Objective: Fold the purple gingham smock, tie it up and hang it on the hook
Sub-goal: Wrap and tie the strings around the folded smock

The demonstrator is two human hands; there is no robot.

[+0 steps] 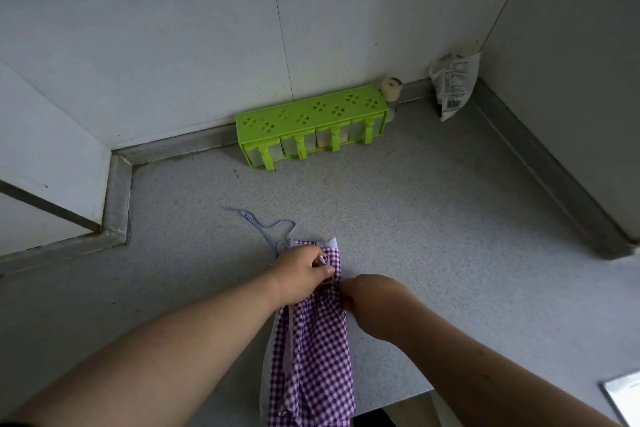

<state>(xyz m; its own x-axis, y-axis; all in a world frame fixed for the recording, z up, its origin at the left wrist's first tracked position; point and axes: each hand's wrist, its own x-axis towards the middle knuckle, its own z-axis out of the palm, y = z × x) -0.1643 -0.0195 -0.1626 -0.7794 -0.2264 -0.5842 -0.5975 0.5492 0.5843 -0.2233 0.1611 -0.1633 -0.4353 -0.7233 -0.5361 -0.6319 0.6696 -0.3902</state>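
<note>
— Firstly, item one: the hands?
— Left hand (302, 272): fingers (323, 262) curled closed, pinching a gathered fold of the purple gingham smock (313, 350). Right hand (372, 295): just beside the left, fingers tucked under against the cloth's right edge; grip appears closed on the fabric, fingertips hidden.
— Item two: the smock?
— Folded into a narrow strip, running from beyond the fingers back towards the person and hanging over the near edge of the grey countertop (433, 218).
— Anything past the fingertips?
— One thin tie string (268, 227), looping loose on the counter, up and to the left of the left hand. Well beyond: green spice rack (310, 125) against the wall, a small jar (391, 90) touching its right end, a crumpled plastic bag (453, 87) in the far-right corner.
</note>
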